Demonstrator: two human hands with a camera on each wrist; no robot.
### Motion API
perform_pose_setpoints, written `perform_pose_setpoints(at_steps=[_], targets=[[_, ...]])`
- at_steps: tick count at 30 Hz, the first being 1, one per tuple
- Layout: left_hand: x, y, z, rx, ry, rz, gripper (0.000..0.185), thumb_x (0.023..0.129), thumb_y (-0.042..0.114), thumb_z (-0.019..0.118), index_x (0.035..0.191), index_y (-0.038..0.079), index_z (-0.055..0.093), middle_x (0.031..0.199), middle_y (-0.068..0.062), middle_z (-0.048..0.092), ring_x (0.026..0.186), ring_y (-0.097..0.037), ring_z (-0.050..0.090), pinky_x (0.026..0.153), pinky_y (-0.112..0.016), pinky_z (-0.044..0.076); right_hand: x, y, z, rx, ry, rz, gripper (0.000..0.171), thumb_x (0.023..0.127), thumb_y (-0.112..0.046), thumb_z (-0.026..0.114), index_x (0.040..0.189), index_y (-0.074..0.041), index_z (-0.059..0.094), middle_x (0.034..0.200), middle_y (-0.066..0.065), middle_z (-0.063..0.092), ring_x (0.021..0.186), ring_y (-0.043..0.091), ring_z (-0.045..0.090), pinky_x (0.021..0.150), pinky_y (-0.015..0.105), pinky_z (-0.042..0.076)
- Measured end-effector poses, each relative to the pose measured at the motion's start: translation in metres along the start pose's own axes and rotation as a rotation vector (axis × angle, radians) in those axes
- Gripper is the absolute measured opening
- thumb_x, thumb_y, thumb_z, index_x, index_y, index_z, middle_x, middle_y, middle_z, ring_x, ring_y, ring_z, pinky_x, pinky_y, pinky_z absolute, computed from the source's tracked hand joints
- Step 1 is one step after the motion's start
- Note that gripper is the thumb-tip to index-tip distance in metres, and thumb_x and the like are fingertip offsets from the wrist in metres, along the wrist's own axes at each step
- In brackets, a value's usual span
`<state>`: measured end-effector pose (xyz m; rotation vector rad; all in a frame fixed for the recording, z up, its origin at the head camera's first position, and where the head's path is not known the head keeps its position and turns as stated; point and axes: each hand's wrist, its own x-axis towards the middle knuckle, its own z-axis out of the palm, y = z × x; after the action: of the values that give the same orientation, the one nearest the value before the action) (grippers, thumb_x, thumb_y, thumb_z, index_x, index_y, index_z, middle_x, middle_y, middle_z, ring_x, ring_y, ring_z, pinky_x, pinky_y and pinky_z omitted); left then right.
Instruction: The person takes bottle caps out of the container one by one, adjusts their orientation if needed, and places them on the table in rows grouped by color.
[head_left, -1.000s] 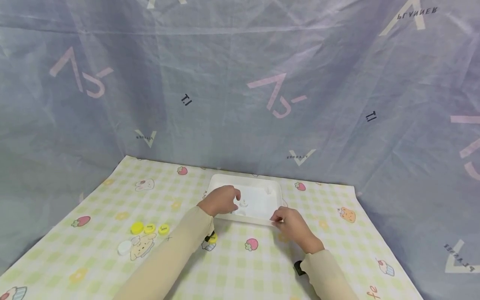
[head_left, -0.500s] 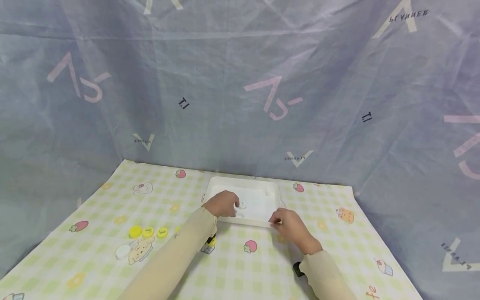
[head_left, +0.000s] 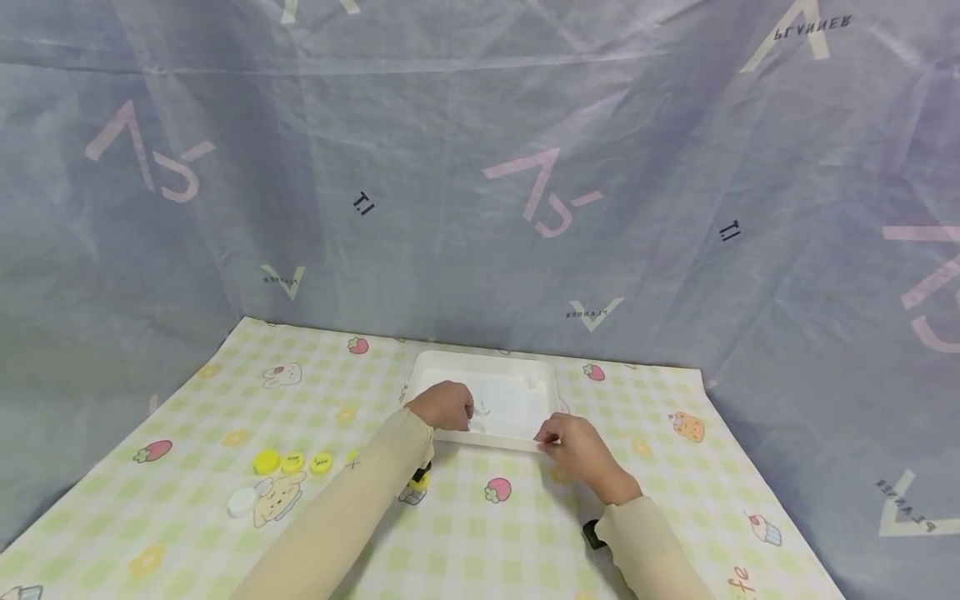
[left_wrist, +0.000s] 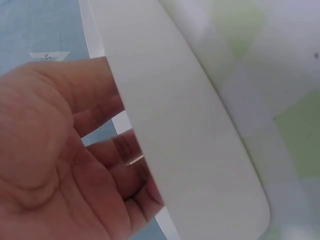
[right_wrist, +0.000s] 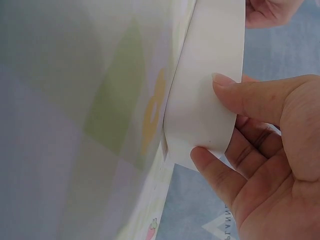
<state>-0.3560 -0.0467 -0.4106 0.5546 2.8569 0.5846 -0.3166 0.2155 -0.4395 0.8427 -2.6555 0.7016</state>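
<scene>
A white rectangular tray stands near the back of the table. My right hand grips its near right corner; in the right wrist view the thumb lies on the outer wall and other fingers go inside. My left hand reaches over the near wall into the tray's left part, fingers pointing down. In the left wrist view that wall hides the fingertips, so whether they pinch anything does not show. Beside them on the tray floor lies a small pale, see-through piece. Another small whitish piece sits at the far right corner.
Left of my left forearm lie several round yellow caps in a row, and a white round cap. One more yellow cap is partly hidden by my left wrist. A grey-blue curtain hangs behind the table.
My left hand has lowered further into the tray, and its fingers have drawn closer together. My right hand keeps its grip on the corner. The head view has shifted slightly.
</scene>
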Motion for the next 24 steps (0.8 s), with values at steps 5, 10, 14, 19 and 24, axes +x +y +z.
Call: perform_pose_setpoints(at_steps=[5,10,14,19,24], targets=[[-0.0068,0.0037,-0.0083,-0.018,-0.025,-0.014,0.015,0.088,0.002,0.065,0.081,0.01,0.075,0.08,0.003,0.065,0.064,-0.015,0.044,0.062,-0.03,0.04,0.0001,0.0015,0.0004,0.006,-0.005,0.001,0.015,0.081,0.001,0.079,0.079,-0.013,0.075,0.077,-0.006,0.063,0.074,0.01,0.064,0.07,0.026,0.054],[-0.0049,0.0006,-0.0069,-0.029,-0.021,-0.012,0.02,0.086,-0.002,0.063,0.075,0.011,0.074,0.069,0.003,0.059,0.06,-0.015,0.041,0.057,-0.029,0.037,-0.0003,0.0,0.0006,-0.002,0.001,0.003,0.017,0.08,0.001,0.079,0.078,-0.015,0.074,0.076,-0.008,0.062,0.074,0.008,0.063,0.07,0.026,0.054],[-0.003,-0.0019,-0.0055,-0.029,-0.01,-0.004,0.032,0.082,-0.005,0.062,0.056,0.015,0.059,0.052,0.005,0.039,0.052,-0.013,0.028,0.05,-0.029,0.029,-0.0002,-0.0006,0.0011,-0.004,0.013,0.008,0.017,0.08,0.001,0.079,0.077,-0.015,0.074,0.075,-0.008,0.062,0.073,0.007,0.062,0.069,0.026,0.053],[-0.0023,-0.0025,-0.0034,-0.025,0.004,0.006,0.048,0.077,-0.009,0.057,0.05,0.019,0.029,0.049,0.006,0.016,0.049,-0.011,0.011,0.047,-0.028,0.017,-0.0009,-0.0004,0.0019,-0.012,0.014,0.003,0.017,0.079,0.001,0.08,0.077,-0.015,0.074,0.075,-0.007,0.062,0.072,0.007,0.062,0.068,0.026,0.053],[-0.0041,-0.0008,-0.0032,-0.021,0.022,0.001,0.049,0.077,-0.01,0.057,0.051,0.019,0.026,0.05,0.006,0.013,0.05,-0.011,0.009,0.047,-0.028,0.016,-0.001,-0.0002,0.001,-0.013,0.015,0.0,0.017,0.079,0.001,0.08,0.077,-0.015,0.074,0.075,-0.008,0.063,0.072,0.007,0.062,0.069,0.026,0.053]])
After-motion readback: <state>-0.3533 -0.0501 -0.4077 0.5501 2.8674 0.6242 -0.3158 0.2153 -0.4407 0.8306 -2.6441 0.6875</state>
